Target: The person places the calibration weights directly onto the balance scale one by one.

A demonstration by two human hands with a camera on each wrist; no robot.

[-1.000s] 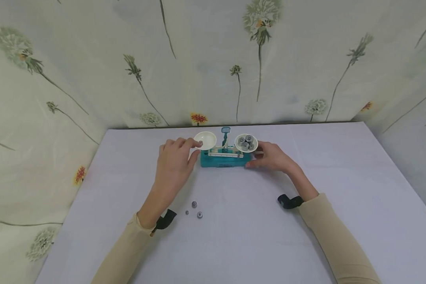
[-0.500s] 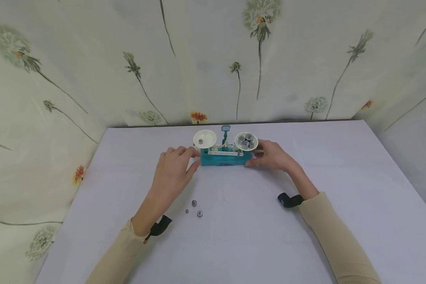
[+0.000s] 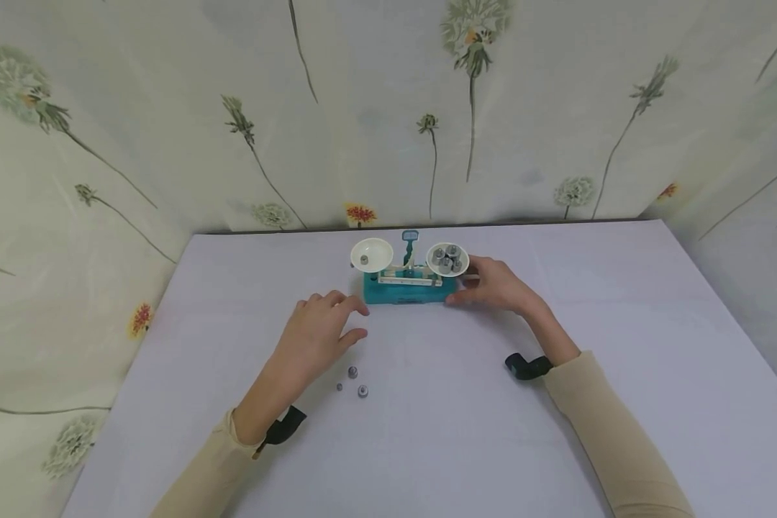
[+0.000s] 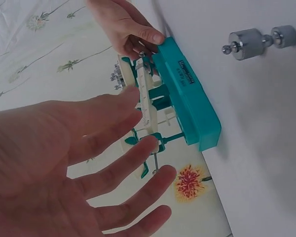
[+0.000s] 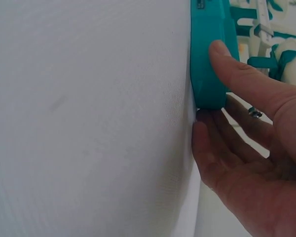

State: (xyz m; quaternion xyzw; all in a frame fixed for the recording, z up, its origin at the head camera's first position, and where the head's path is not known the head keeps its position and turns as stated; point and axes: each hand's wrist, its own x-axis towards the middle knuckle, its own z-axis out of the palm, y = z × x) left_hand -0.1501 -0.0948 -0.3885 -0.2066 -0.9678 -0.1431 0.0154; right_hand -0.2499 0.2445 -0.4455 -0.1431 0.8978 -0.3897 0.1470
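The left arm (image 3: pixel 197 467) reaches forward and inward, the left hand (image 3: pixel 314 334) empty, its fingers (image 4: pixel 121 167) slightly bent and spread, the thumb (image 4: pixel 106 104) apart from them. The right arm (image 3: pixel 615 439) slants forward and inward too, its wrist (image 3: pixel 560 347) farther forward than the left; the right hand (image 3: pixel 495 284) grips between its outstretched thumb (image 5: pixel 241 71) and bent fingers (image 5: pixel 207 155).

Indoor tabletop setting (room unclear), flowered backdrop (image 3: pixel 369 158), pale table (image 3: pixel 447 432)

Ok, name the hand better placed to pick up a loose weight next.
Likely the left hand: it's empty and nearer the three loose weights, while the right hand holds the balance scale's base.
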